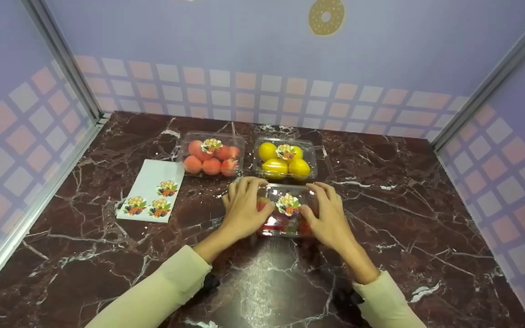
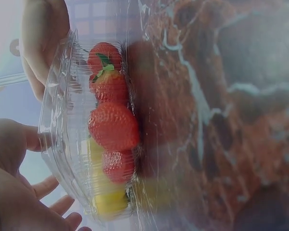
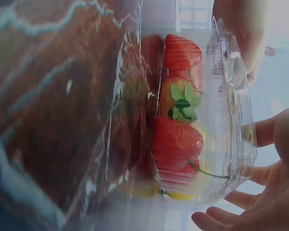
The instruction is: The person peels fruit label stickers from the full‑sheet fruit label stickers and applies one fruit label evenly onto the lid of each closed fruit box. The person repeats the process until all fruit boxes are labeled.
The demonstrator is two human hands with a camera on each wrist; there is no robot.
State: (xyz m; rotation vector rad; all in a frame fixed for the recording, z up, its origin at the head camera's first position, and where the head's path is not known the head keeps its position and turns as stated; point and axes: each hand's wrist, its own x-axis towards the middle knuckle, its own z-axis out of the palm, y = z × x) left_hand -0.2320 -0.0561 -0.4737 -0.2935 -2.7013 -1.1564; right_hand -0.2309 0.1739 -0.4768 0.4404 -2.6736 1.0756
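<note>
A clear plastic clamshell box (image 1: 285,190) of strawberries (image 2: 113,126) rests on the dark marbled table in front of me. Its lid bears a fruit sticker (image 1: 288,205). My left hand (image 1: 246,209) grips the box's left side, thumb over the lid and fingers along the far left corner. On the right side, my right hand (image 1: 331,216) holds it likewise, its thumb beside the sticker. Green leaves (image 3: 184,100) show among the strawberries in the right wrist view. The lid sits over the box, its rim near the fingertips of both hands.
Behind stand two more stickered clear boxes, one of peach-like fruit (image 1: 211,166) on the left, one of lemons (image 1: 275,169) on the right. A white sticker sheet (image 1: 153,175) with three fruit stickers lies to the left. Patterned panels (image 1: 262,86) enclose the table.
</note>
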